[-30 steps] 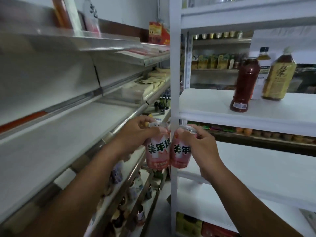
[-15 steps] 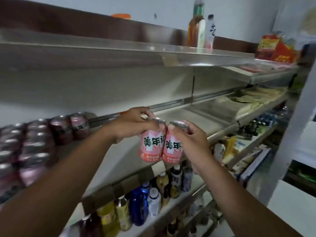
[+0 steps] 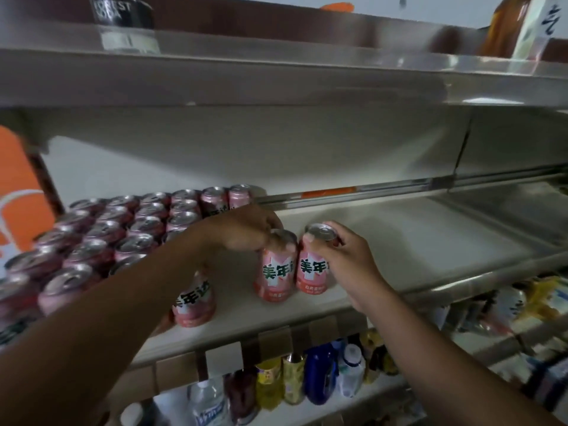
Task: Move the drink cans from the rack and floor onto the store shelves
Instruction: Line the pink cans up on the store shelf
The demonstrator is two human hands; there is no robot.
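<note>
Two pink drink cans stand side by side on the middle steel shelf [image 3: 399, 241]. My left hand [image 3: 246, 230] grips the top of the left pink can [image 3: 275, 276]. My right hand [image 3: 347, 259] grips the top and side of the right pink can [image 3: 310, 272]. Both cans look upright with their bases at the shelf surface; I cannot tell if they are fully set down. Another pink can [image 3: 193, 305] stands just left of them, partly behind my left forearm. A block of several pink cans [image 3: 101, 232] fills the shelf's left part.
The shelf above [image 3: 276, 75] overhangs closely, carrying a dark can and bottles [image 3: 516, 26]. An orange sign [image 3: 18, 192] stands at the far left. Bottles [image 3: 307, 379] fill the lower shelf. Bare shelf surface lies to the right of the held cans.
The view swung left from the white rack to the steel shelf. Both hands carried the two cans forward and down, from the air in front of the shelf onto its surface.
</note>
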